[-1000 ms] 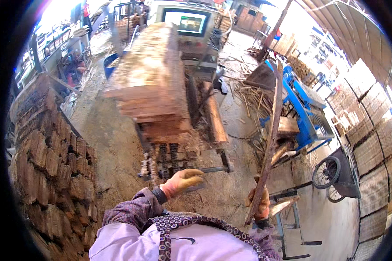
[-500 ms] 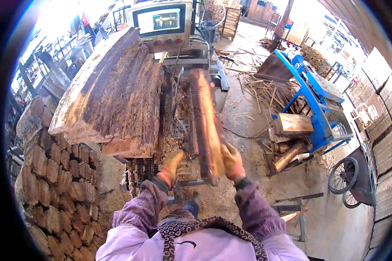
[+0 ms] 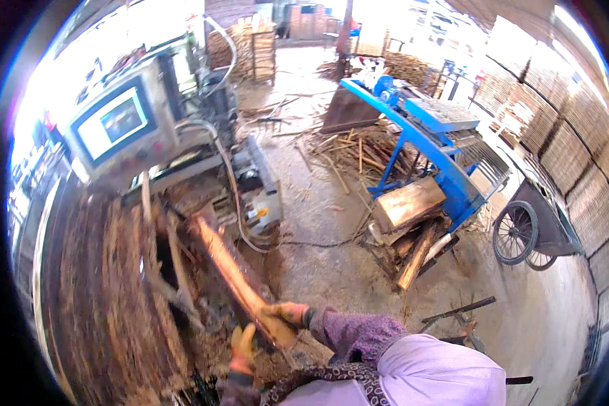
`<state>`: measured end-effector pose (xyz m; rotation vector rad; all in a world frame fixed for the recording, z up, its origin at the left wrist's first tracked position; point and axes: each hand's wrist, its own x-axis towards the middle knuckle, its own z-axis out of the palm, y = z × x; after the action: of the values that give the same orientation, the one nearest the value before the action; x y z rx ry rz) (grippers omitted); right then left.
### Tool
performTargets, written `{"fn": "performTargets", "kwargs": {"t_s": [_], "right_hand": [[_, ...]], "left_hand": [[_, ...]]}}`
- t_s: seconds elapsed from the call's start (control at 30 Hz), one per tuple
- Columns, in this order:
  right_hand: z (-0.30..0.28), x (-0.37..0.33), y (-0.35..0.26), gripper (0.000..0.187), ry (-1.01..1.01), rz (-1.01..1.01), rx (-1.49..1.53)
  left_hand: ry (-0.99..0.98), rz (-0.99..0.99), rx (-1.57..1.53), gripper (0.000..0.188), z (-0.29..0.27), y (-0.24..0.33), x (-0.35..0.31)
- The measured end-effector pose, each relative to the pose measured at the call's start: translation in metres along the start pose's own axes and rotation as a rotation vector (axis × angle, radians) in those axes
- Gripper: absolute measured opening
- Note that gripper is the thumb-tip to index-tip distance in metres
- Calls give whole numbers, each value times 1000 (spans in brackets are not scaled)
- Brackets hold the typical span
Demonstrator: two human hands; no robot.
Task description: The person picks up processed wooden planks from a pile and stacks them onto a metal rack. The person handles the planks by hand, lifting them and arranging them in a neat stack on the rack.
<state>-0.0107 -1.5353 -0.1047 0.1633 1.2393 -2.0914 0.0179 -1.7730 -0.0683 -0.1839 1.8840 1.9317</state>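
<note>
A long bark-edged timber (image 3: 233, 274), bright orange-brown along its top, lies slanting beside the machine. Its near end is by my body. My right hand (image 3: 285, 314), in a yellow and orange work glove, grips the right side of that near end. Just left of the same end is my left hand (image 3: 242, 348), gloved alike, its thumb raised and apart from the fingers; nothing shows in it. To the left lies a big stack of rough dark boards (image 3: 108, 284), and wood chips are scattered between the stack and the timber.
A machine with a tilted screen panel (image 3: 111, 125) and a hanging hose stands ahead left. Right of it are a blue metal machine frame (image 3: 419, 152), a squared wood block (image 3: 409, 203) on offcuts, a wheeled cart (image 3: 541, 227) and scrap strips (image 3: 345, 155) on the floor.
My view has turned to the right, so the machine and boards appear farther left. The timber now slants in view. My right hand stays on its near end, my left hand beside it.
</note>
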Motion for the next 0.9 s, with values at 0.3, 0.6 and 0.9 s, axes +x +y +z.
{"fn": "performTargets", "kwargs": {"t_s": [0.3, 0.6, 0.9], "right_hand": [[-145, -107, -83, 51, -60, -121, -638], [-280, -211, -231, 71, 46, -95, -715], [-434, -140, -465, 58, 106, -492, -134]], "left_hand": [[-80, -326, -787, 51, 131, 31, 104], [-199, -80, -969, 74, 320, 63, 227], [-310, 204, 22, 60, 494, 200, 403]]}}
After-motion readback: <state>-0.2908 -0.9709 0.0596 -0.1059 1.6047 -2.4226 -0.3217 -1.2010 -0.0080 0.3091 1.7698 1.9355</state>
